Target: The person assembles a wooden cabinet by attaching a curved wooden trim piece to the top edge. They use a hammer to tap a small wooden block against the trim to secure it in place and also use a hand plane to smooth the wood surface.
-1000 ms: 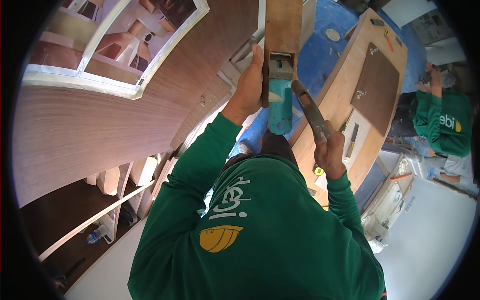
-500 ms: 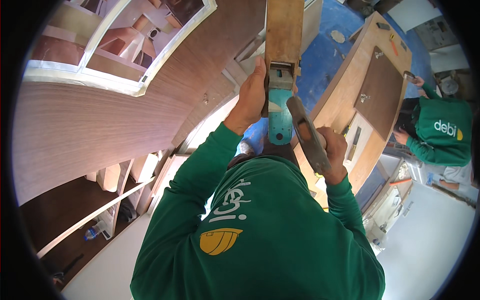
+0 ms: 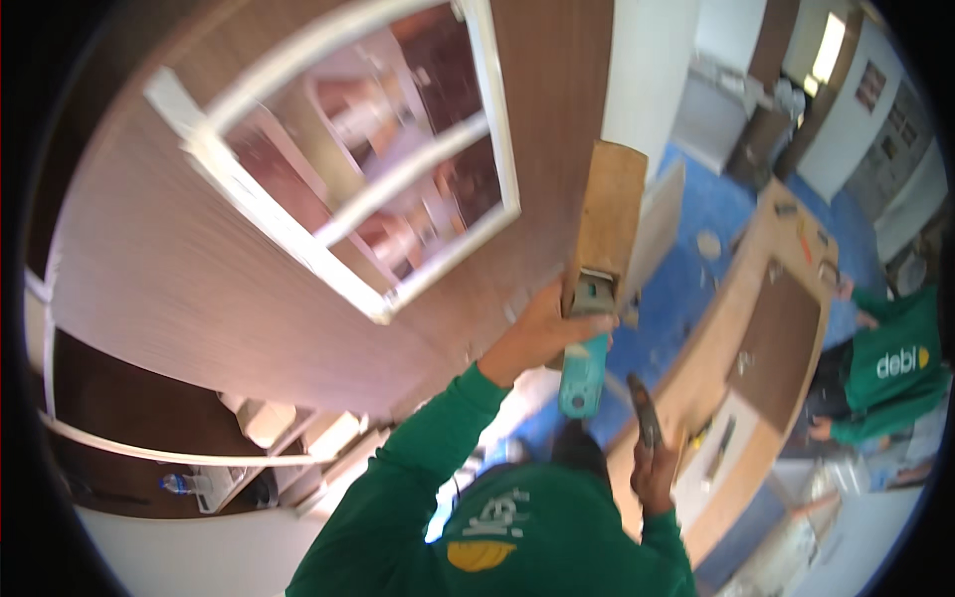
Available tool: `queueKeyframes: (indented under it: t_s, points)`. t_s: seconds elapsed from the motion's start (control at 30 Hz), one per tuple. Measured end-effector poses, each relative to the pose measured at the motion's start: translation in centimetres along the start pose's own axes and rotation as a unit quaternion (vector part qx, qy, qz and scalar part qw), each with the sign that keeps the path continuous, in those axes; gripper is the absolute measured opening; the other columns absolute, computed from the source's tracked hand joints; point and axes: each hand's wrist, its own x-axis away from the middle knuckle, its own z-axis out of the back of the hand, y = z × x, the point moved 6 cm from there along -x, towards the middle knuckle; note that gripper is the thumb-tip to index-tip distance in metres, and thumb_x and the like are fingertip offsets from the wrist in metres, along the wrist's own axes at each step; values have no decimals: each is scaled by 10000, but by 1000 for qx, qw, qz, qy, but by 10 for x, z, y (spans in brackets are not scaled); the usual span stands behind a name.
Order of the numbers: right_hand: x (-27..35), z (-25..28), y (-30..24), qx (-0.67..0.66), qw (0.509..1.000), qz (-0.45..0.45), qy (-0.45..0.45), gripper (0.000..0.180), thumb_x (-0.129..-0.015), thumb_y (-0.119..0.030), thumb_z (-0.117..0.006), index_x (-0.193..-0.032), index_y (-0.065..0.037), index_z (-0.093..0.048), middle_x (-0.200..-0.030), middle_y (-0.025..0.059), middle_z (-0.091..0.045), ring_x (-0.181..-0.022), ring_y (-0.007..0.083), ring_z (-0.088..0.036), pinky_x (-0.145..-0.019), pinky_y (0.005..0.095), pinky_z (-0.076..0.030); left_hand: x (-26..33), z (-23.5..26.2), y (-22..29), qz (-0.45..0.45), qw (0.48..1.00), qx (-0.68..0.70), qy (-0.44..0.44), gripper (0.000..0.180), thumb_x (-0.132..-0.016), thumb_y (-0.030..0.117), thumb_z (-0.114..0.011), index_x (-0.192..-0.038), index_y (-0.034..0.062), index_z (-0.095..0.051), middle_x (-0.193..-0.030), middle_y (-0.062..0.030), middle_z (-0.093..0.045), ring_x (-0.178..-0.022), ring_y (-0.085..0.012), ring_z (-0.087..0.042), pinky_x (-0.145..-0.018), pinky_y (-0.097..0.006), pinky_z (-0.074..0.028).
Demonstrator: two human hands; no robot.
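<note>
My left hand (image 3: 542, 336) is wrapped round a wooden hand plane (image 3: 610, 214), its thumb lying across the body near the mouth. The plane is held up lengthwise, its long brown wooden body pointing away from me. A worn turquoise part with a rounded end (image 3: 583, 378) extends toward me below the thumb. To the right and lower, my right hand (image 3: 655, 473) is closed on a hammer (image 3: 646, 413) with a dark metal head. The hammer head stands apart from the plane. Motion blurs both tools a little, and the hammer's handle is mostly hidden by my fingers.
A long wooden workbench (image 3: 686, 408) runs along the right, with a brown panel (image 3: 781, 318) and a chisel-like tool (image 3: 720, 448) on it. Beyond it stands a co-worker in green (image 3: 890, 368). A white-framed window (image 3: 502, 149) is set in the wood-panelled wall at left.
The view has swung, so the window and bench sit differently. The hammer has moved away from the plane, lower and farther off. My left thumb now crosses the plane's body.
</note>
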Motion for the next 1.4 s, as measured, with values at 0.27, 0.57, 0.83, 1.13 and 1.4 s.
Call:
queueKeyframes:
  t_s: [0.27,0.57,0.83,1.13,1.4]
  points:
    - [54,-24,38,-1,983,-175,-56,461,-1147,-404,-558,-952,-13,-703,-667,242,-642,-602,397,-678,-575,523,-484,-62,5,102,-280,899,-331,-65,701,-933,173,-842,-1569,23,-588,-1412,-150,-704,-1349,-231,-656,-1180,-371,-487]
    - [81,-26,18,56,979,-171,-95,498,-1134,-468,-574,-948,-14,-664,-722,272,-664,-699,506,-675,-636,573,-490,-71,-11,25,-260,904,-336,-54,757,-930,-27,-753,-1629,190,-561,-1363,-280,-718,-1222,-451,-713,-1050,-445,-570]
    - [85,-24,24,37,972,-209,-99,531,-1137,-502,-558,-967,-10,-660,-724,269,-663,-714,505,-669,-655,566,-484,-74,-17,8,-265,900,-337,-78,802,-935,-44,-760,-1657,220,-532,-1280,-268,-749,-1137,-424,-749,-1013,-431,-584]
    - [77,-22,28,42,974,-198,-100,513,-1142,-472,-558,-989,5,-669,-720,277,-656,-704,509,-666,-650,557,-487,-80,-22,13,-254,911,-313,-91,754,-919,52,-832,-1618,161,-570,-1299,-259,-749,-1097,-399,-764,-999,-423,-591]
    - [70,-21,26,-35,983,-170,-67,489,-1160,-423,-542,-969,17,-638,-669,256,-599,-622,463,-623,-604,520,-461,-76,-33,-77,146,987,43,-59,535,-1010,234,-801,-1433,-23,-600,-1333,-270,-726,-1175,-387,-763,-1054,-503,-617]
